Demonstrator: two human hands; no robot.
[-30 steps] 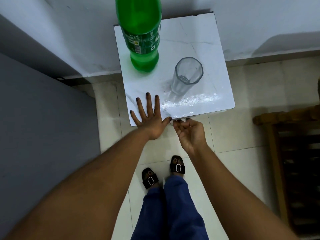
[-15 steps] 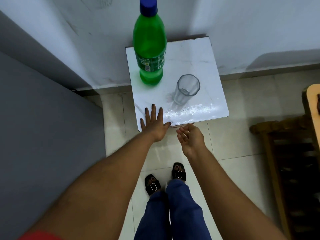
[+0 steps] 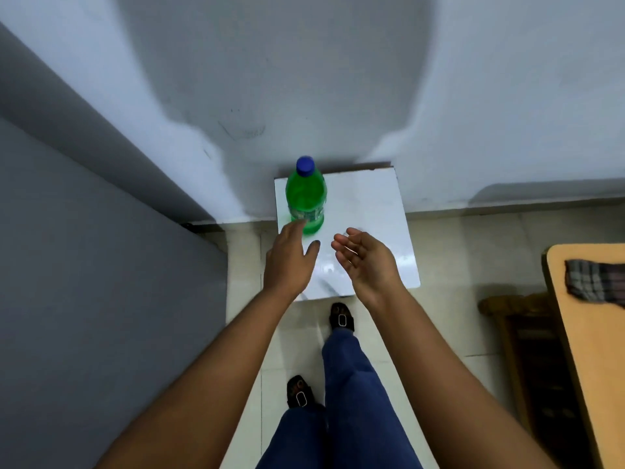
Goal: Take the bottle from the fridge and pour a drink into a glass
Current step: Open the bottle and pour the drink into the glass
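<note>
I am looking down at a small white desk (image 3: 378, 211) standing against a pale wall (image 3: 304, 79), on a floor of light tiles (image 3: 473, 248). A grey panel (image 3: 84, 282) is filling the left side of my view, and at the right edge a light wooden surface (image 3: 592, 333) is carrying a checked cloth (image 3: 595, 286), with a dark wooden frame (image 3: 527, 350) beside it. Below, I am seeing blue trousers (image 3: 351, 401) and black sandals (image 3: 341, 318) on the tiles.

The green bottle (image 3: 306, 194) is standing upright at the back left corner of the desk, its blue cap (image 3: 305, 164) on. I am not making out the glass; the right hand is covering the spot in front of the bottle's right side, and the picture is blurred there.

My left hand (image 3: 291, 258) is hanging over the front left part of the desk, fingers spread and loose, the fingertips overlapping the base of the bottle in my view; I cannot tell whether they are touching it. It is holding nothing. My right hand (image 3: 367, 255) is hovering just beside it, apart from the bottle, palm turned inward and fingers curled but slack, and I cannot tell whether anything is lying behind it.
</note>
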